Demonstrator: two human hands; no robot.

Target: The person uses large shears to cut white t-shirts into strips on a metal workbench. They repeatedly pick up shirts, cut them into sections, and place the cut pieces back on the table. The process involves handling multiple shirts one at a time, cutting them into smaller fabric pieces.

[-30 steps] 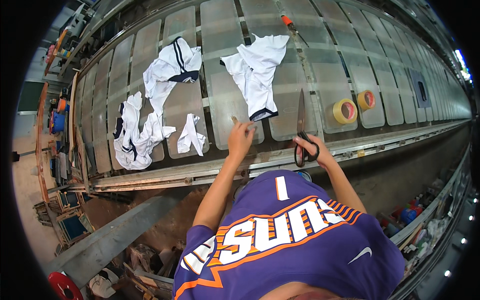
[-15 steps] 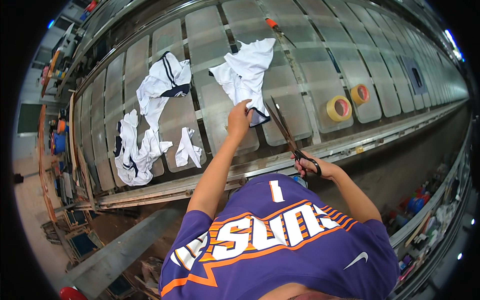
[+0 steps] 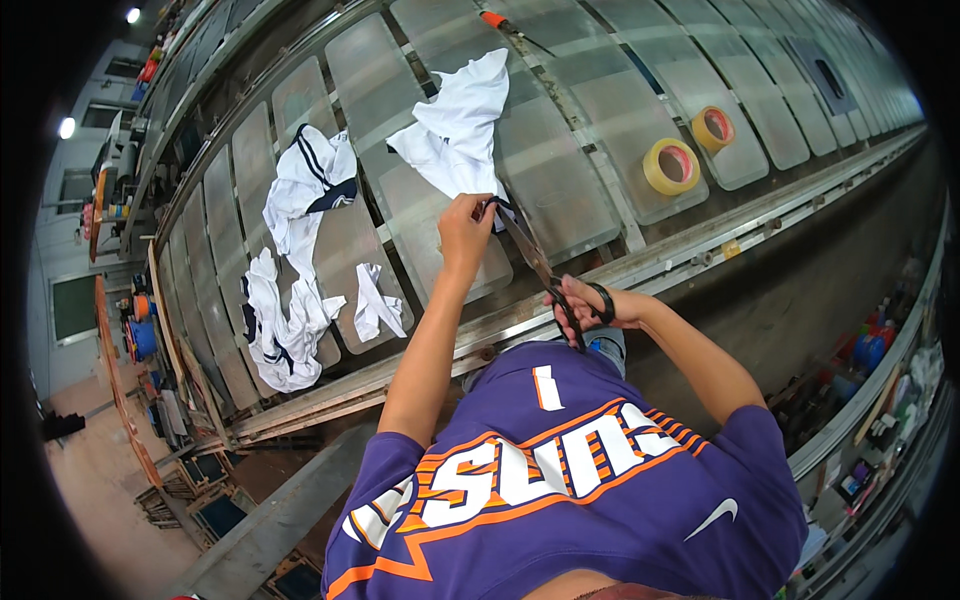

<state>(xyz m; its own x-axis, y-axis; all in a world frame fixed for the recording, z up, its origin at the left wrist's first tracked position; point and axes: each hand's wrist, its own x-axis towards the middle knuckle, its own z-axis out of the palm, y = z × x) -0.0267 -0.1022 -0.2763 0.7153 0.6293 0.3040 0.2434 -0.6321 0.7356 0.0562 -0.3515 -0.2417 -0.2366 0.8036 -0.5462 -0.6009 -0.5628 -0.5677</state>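
My left hand (image 3: 466, 232) pinches the near, dark-trimmed edge of a white garment piece (image 3: 458, 130) that lies spread over the grey panels. In my right hand (image 3: 592, 305) is a pair of scissors (image 3: 532, 256) with black handles, fingers through the loops. Its blades point up and left, their tips at the dark trim beside my left fingers. Whether the blades touch the cloth cannot be made out. Left of my left arm lie a crumpled white garment with dark stripes (image 3: 325, 170), another white bundle (image 3: 285, 330) and a small white scrap (image 3: 378, 302).
Two rolls of yellow tape, a nearer roll (image 3: 660, 183) and a farther roll (image 3: 703, 135), sit on the panels to the right. An orange-handled pointed tool (image 3: 495, 20) lies at the far side. A metal rail (image 3: 640, 262) runs along the near edge.
The scissors have moved left and their blades are now at the trim by my left hand. My left hand has drawn the cloth edge slightly nearer. The whole view has shifted.
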